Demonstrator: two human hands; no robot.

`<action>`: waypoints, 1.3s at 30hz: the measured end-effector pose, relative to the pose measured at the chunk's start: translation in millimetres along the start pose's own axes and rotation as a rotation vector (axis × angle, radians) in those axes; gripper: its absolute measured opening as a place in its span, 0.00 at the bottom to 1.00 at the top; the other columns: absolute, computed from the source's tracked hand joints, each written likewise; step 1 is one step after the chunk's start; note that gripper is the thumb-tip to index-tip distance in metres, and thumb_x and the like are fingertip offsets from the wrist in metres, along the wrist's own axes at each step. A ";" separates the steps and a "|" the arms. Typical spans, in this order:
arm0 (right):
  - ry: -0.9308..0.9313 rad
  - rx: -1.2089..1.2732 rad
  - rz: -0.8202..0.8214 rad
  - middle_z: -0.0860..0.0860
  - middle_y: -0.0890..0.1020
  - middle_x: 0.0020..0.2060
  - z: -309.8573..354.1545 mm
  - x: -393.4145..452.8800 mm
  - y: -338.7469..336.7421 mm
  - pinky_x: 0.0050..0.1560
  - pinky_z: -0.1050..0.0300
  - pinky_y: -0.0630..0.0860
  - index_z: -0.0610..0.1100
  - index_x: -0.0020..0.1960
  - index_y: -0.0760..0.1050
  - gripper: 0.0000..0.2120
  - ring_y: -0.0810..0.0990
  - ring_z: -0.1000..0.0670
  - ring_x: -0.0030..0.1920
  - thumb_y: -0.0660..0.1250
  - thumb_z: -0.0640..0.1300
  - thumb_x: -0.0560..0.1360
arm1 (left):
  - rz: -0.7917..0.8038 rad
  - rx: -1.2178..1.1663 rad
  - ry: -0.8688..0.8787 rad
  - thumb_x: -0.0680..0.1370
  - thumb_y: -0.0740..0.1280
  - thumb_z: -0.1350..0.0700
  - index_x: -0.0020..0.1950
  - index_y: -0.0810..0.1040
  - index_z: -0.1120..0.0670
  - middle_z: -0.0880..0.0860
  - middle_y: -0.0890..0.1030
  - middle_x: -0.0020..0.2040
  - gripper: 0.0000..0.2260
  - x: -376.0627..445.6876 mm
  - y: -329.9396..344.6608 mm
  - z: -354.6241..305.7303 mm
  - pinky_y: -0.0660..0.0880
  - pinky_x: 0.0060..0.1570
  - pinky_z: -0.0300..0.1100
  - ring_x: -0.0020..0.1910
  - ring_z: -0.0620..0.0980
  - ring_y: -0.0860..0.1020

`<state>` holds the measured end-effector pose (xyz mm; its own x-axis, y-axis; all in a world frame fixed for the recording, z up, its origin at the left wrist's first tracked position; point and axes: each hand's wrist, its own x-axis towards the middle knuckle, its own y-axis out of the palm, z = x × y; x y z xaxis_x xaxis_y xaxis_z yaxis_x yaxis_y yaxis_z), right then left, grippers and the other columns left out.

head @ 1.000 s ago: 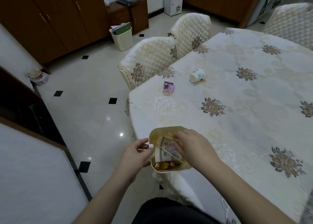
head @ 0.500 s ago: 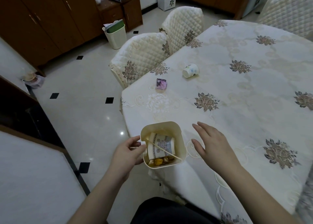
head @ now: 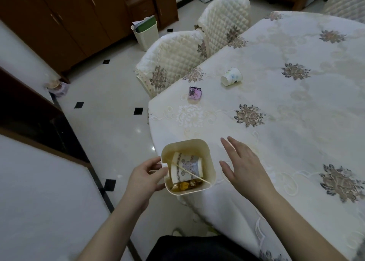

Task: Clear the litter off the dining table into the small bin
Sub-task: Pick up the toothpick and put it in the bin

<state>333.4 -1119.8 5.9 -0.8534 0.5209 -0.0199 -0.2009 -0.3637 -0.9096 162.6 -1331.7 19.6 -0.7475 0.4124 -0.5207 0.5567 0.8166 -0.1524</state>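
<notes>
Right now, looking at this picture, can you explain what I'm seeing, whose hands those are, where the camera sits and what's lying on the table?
This is one view from a camera worn on a person's head, looking down at their own bare hands; there is no machine. The left hand grips the small cream plastic bin at the table edge. Inside lie a patterned paper cup, a thin wooden stick and amber scraps. The right hand hovers open, holding nothing. On the cream floral tablecloth lie a tipped white paper cup and a small purple wrapper.
</notes>
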 end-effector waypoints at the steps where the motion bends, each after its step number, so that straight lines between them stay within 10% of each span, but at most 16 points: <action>1: -0.005 -0.008 0.006 0.46 0.64 0.74 2.1 2.9 1.0 0.69 0.47 0.65 0.48 0.77 0.57 0.28 0.64 0.45 0.72 0.60 0.52 0.79 | -0.002 -0.009 0.002 0.77 0.72 0.61 0.65 0.80 0.54 0.58 0.83 0.52 0.16 -1.1 -2.0 0.2 0.82 0.35 0.41 0.47 0.51 0.85; 39: -0.157 -0.366 0.017 0.45 0.64 0.75 288.7 132.9 99.5 0.74 0.45 0.53 0.47 0.75 0.62 0.27 0.59 0.42 0.75 0.61 0.51 0.78 | -0.184 -0.265 0.072 0.79 0.70 0.62 0.68 0.78 0.54 0.52 0.86 0.49 0.17 76.8 -300.8 -2.2 0.85 0.39 0.47 0.47 0.50 0.86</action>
<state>61.1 -1309.7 32.6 -0.9240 0.3825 0.0014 -0.0251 -0.0570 -0.9981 -63.1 -1544.8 27.3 -0.8558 0.2675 -0.4428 0.3028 0.9530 -0.0095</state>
